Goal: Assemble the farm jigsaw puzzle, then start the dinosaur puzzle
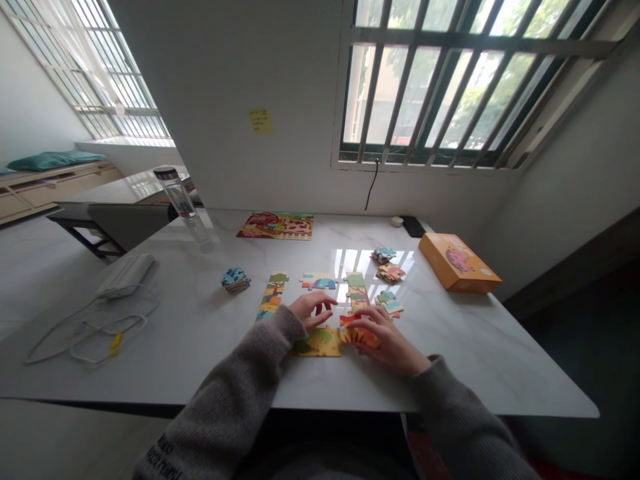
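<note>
Joined puzzle pieces form separate strips on the white marble-look table (200,360): a left strip (275,292), a top strip (319,281), a right strip (357,291) and a yellow bottom strip (323,342). My left hand (313,311) hovers over the middle, above the bottom strip, fingers curved and apart, holding nothing. My right hand (385,337) has its fingers on a red and yellow piece group (357,335) at the lower right corner, beside the bottom strip. Its palm hides part of that group.
Piece stacks stand at the left (235,281) and right (391,273), with loose pieces (389,303) below. Farther out are a finished-looking picture (277,226), an orange box (457,263), a black phone (413,227), a glass bottle (176,193) and a white cable (90,360).
</note>
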`<state>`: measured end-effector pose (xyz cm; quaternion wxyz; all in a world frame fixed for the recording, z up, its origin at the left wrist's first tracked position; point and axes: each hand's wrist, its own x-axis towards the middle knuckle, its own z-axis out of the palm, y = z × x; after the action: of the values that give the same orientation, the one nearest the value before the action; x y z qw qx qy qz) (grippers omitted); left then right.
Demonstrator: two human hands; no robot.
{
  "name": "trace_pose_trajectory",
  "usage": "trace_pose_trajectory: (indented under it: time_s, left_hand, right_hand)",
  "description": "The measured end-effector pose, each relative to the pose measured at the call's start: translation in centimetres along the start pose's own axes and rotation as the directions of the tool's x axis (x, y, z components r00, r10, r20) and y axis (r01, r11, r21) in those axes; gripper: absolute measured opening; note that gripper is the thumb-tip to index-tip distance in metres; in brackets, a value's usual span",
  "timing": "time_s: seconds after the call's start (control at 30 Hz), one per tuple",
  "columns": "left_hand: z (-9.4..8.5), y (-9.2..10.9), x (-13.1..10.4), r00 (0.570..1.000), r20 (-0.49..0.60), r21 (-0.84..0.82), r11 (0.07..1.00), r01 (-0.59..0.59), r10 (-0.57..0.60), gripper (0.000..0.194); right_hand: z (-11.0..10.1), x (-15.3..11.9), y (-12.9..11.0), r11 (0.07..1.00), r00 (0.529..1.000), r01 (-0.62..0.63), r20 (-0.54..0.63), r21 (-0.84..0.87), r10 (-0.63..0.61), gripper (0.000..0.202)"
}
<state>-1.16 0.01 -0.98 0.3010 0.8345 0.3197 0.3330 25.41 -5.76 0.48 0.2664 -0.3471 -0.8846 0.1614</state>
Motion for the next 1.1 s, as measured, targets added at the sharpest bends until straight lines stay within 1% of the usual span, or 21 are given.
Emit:
trace_pose_trajectory:
  time_s: [0.07,0.13,0.27,0.33,0.43,0.5,0.57,0.73,0.87,1.1]
  left_hand:
    - [0.3,0.1,-0.1,1.000,-0.012,0.016,1.000,0.008,-0.008,0.019]
    - [0.6,0.3,-0.2,1.000,0.005,0.043,0.999,-0.012,0.012,0.016]
    - [1.5,1.3,-0.8,0.991,0.075,0.186,0.975,-0.125,0.113,0.011]
    - [2.1,1.9,-1.3,0.989,0.102,0.259,0.957,-0.133,0.109,0.019]
    - [2.8,2.5,-2.1,0.988,0.149,0.351,0.932,-0.089,0.038,0.042]
    - [3.2,2.7,-2.4,0.984,0.176,0.391,0.918,-0.062,-0.008,0.051]
    - [3.4,2.8,-2.5,0.982,0.186,0.408,0.912,-0.046,-0.034,0.049]
    - [3.5,2.8,-2.5,0.983,0.180,0.422,0.905,-0.058,-0.020,0.037]
    - [3.5,2.7,-2.6,0.983,0.182,0.446,0.891,-0.081,-0.002,0.035]
    - [3.3,2.6,-2.9,0.983,0.182,0.452,0.889,-0.070,-0.015,0.034]
  right_hand:
    - [0.0,-0.7,-0.5,1.000,1.000,-0.015,0.027,-0.022,0.016,0.029]
    - [0.1,-1.1,-0.8,0.999,0.999,-0.020,0.039,-0.035,0.022,0.025]
    - [0.2,-1.0,-1.0,0.998,0.997,-0.024,0.071,-0.066,0.029,0.020]
    - [0.3,-1.0,-0.9,0.997,0.996,-0.031,0.081,-0.070,0.036,0.021]
    - [0.3,-1.0,-0.9,0.998,0.996,-0.032,0.084,-0.062,0.038,0.021]
    - [0.4,-1.0,-0.8,0.998,0.996,-0.030,0.082,-0.063,0.035,0.021]
    - [0.4,-1.0,-0.8,0.997,0.996,-0.027,0.084,-0.066,0.032,0.023]
    - [0.1,-1.2,-0.7,1.000,0.997,-0.028,0.069,-0.013,0.029,0.042]
    - [0.0,-1.4,-0.6,0.998,0.998,-0.038,0.050,0.041,0.036,0.035]
    - [0.1,-1.7,-0.3,0.998,0.998,-0.038,0.049,0.054,0.035,0.032]
